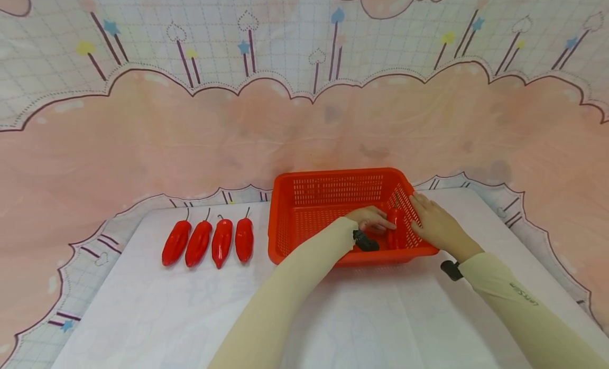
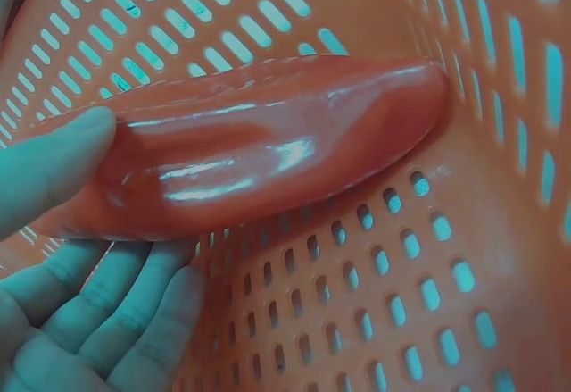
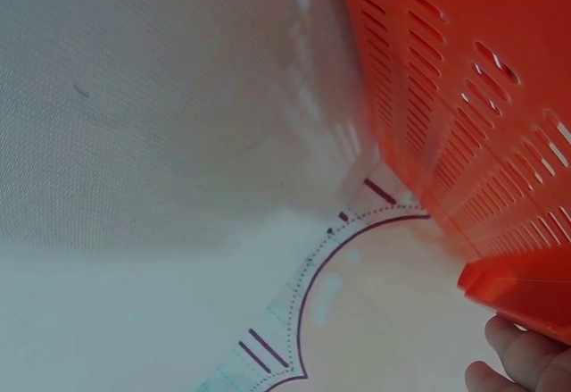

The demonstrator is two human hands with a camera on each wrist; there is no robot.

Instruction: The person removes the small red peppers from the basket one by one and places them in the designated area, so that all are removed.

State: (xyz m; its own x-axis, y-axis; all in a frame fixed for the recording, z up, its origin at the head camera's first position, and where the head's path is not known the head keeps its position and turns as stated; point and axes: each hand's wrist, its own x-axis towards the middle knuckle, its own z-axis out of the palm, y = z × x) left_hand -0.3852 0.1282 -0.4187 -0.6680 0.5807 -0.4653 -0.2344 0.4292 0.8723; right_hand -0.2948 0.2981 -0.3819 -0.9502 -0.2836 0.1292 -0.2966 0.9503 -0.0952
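Note:
My left hand (image 1: 372,219) reaches into a red plastic basket (image 1: 333,173) and holds a glossy red chili pepper (image 1: 395,229) close along the basket's right wall. In the left wrist view the thumb (image 2: 67,164) lies across the pepper (image 2: 285,142) and the other fingers (image 2: 116,312) are on its opposite side. The pepper's tip points toward the near wall. My right hand (image 1: 435,223) rests on the basket's right rim with its fingers fairly straight. Fingertips (image 3: 522,356) show beside the rim in the right wrist view.
Left of the basket, several red chili peppers (image 1: 222,242) lie in a row on the white table cover (image 1: 380,316), stems pointing away. A patterned pink and white cloth (image 1: 214,131) hangs behind the table.

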